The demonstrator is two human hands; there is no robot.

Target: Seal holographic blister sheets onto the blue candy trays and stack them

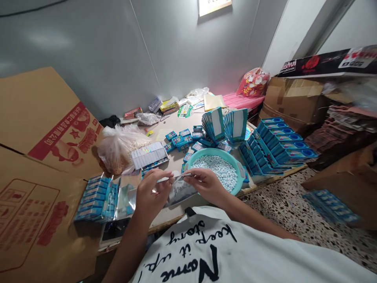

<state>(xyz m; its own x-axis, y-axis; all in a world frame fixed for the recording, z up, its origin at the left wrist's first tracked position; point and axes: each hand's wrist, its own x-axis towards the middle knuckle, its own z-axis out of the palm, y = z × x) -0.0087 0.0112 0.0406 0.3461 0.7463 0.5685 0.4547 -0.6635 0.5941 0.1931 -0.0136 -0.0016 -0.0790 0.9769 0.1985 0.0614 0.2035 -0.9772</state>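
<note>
Your left hand [155,191] pinches narrowly at the upper edge of a clear plastic bag [180,192], its thumb and fingertips nearly together there; your right hand [207,184] pinches the same edge just beside it, fingers curled in. The bag hangs between your two hands, in front of your shirt [206,239] and over the near edge of the table [165,215]; what it contains is too blurred to tell.

From the left, a large cardboard carton [50,157] with red printing stands next to a stack of blue packs [96,198]. Behind your left hand, a translucent bag of tan pieces [122,145] sits beside a shallow tray [167,159] filled with a row of upright white-edged cards [150,156]. Small blue boxes [184,133] lie loosely on the table, further right.

The turquoise basin [240,173], full of pale blue and white pellets [216,167], is right behind your right hand and partly covered by it. Beyond the basin, two fanned stacks of blue cards [225,125] stand upright. To their right, blue display boxes [273,145] are lined up in slanting rows, some with round blue parts on top. A brown cardboard box [291,100] stands behind them, and another blue pack [331,206] lies low down on the far right.
</note>
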